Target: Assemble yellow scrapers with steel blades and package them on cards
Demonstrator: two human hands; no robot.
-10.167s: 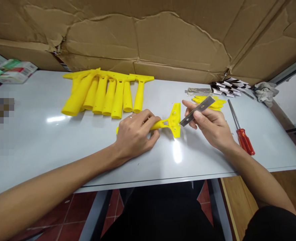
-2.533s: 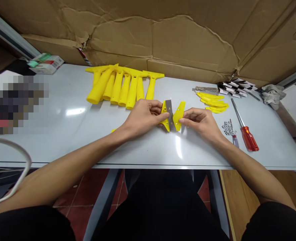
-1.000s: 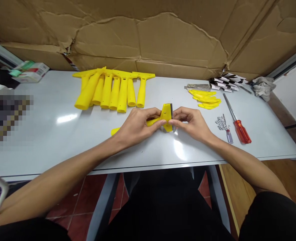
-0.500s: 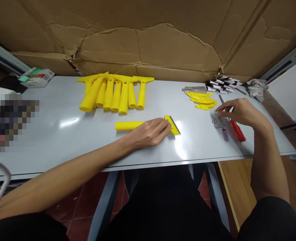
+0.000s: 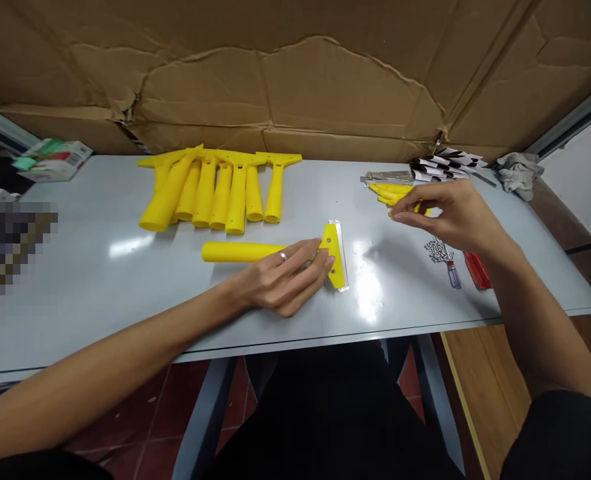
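On the table lies a yellow scraper (image 5: 240,252), its handle pointing left and its wide head toward the right. A clear-edged strip runs along the head's right side, and two small round spots show on its face. My left hand (image 5: 288,277) is closed round the neck of the scraper, fingertips on the head. Raised above the table to the right, my right hand (image 5: 443,210) pinches thumb and forefinger together; whatever is between them is too small to make out. Below it is a pile of small screws (image 5: 435,249), touching a screwdriver with a clear purplish handle (image 5: 454,275).
Several yellow scraper handles (image 5: 238,197) lie in a row at the back left. Yellow flat pieces (image 5: 390,192), clear-wrapped blades (image 5: 389,177) and black-and-white strips (image 5: 440,167) lie back right, beside a grey rag (image 5: 519,175). A red-handled tool (image 5: 475,270) is near my right forearm.
My right hand has moved left and up from the screw pile, fingers pinched. My left hand has turned the scraper so its head faces right and lies flatter, with the two spots showing.
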